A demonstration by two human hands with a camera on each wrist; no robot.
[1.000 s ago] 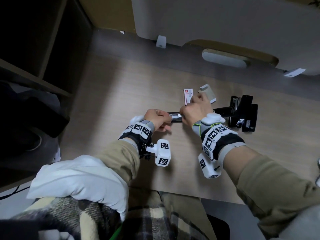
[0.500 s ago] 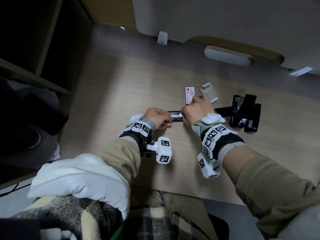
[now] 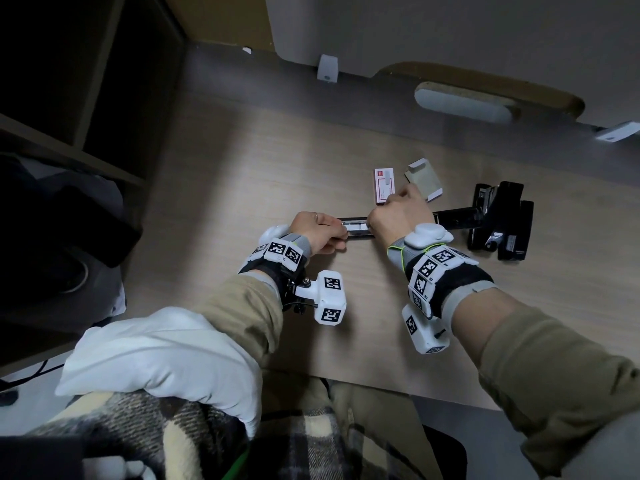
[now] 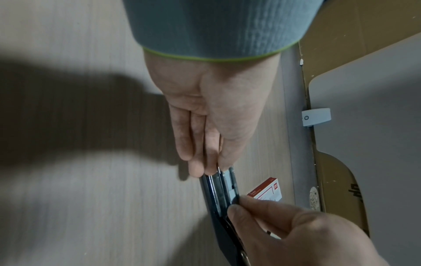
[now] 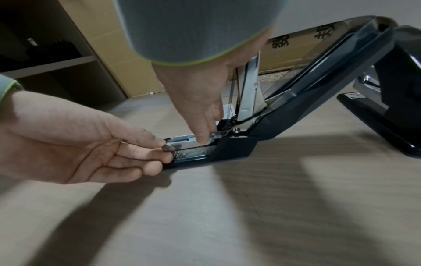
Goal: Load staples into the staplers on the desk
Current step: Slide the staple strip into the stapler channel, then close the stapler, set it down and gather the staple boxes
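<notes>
A long black stapler (image 3: 453, 220) lies open across the desk, its lid swung up and back (image 5: 330, 72). My left hand (image 3: 341, 233) pinches the front tip of its metal magazine (image 4: 218, 194) between thumb and forefinger (image 5: 164, 145). My right hand (image 3: 374, 223) reaches down into the channel (image 5: 205, 138). There its thumb and forefinger (image 4: 237, 205) pinch a silver staple strip (image 4: 232, 192) that lies in the channel. A red and white staple box (image 3: 383, 185) lies just behind the stapler.
A beige inner tray of a staple box (image 3: 424, 180) lies beside the red one. Two more black staplers (image 3: 498, 220) stand at the right end of the open one. A dark shelf unit (image 3: 86, 116) borders the desk on the left, a grey panel (image 3: 450, 36) at the back.
</notes>
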